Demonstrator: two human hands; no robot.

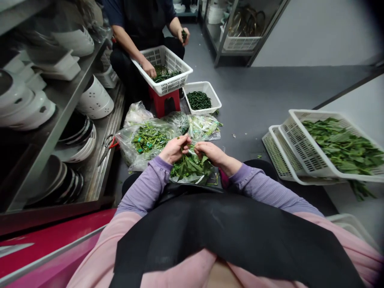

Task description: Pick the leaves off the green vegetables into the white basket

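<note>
My left hand (pixel 174 149) and my right hand (pixel 211 152) are close together above my lap, both closed on a leafy green stalk (pixel 189 149) held between them. Below the hands a bunch of green leaves (pixel 190 168) lies in a clear plastic bag on my lap. A clear bag of green stems with bands (pixel 147 140) lies on the floor just ahead of my left hand.
A white basket of picked leaves (pixel 339 146) sits stacked on empty baskets at the right. Another person sits ahead with a white basket on a red stool (pixel 163 102); a smaller basket of dark greens (pixel 201 98) is beside it. Scissors (pixel 106 148) lie on the dish shelf at left.
</note>
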